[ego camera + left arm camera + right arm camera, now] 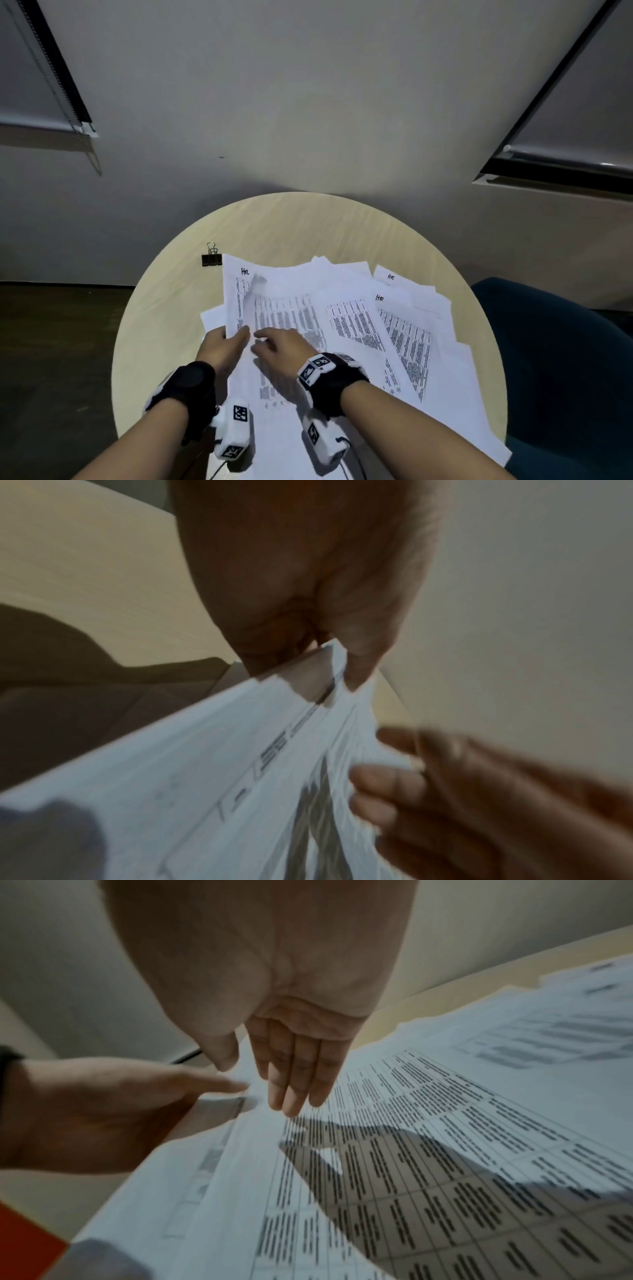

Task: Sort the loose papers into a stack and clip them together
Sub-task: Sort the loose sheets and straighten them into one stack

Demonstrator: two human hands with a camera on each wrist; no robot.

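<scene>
Left hand [224, 346]: forearm enters from 7 o'clock and the hand sits at the left edge of the paper spread. Thumb and fingers [359, 653] are closed in a pinch on the near edge of a sheet [239, 301], which is lifted and blurred in the head view.

Right hand [282, 346]: forearm enters from 5 o'clock, palm down, just beside the left hand. The fingers [294, 1080] are straight and held together, tips at the printed page below; whether they press it or hover just above is hard to tell through the blur. They grip nothing.

Papers [359, 318]: loose printed sheets with tables, fanned and overlapping across the round tabletop [164, 325] from centre out to 3 o'clock. Several carry a handwritten mark at the top corner. No squared stack is formed.

Clip [211, 259]: black binder clip, standing on the tabletop at 11 o'clock, just beside the far left corner of the papers, with no sheet in it.

Chair [565, 359]: dark teal, at 3 o'clock beyond the tabletop.
</scene>
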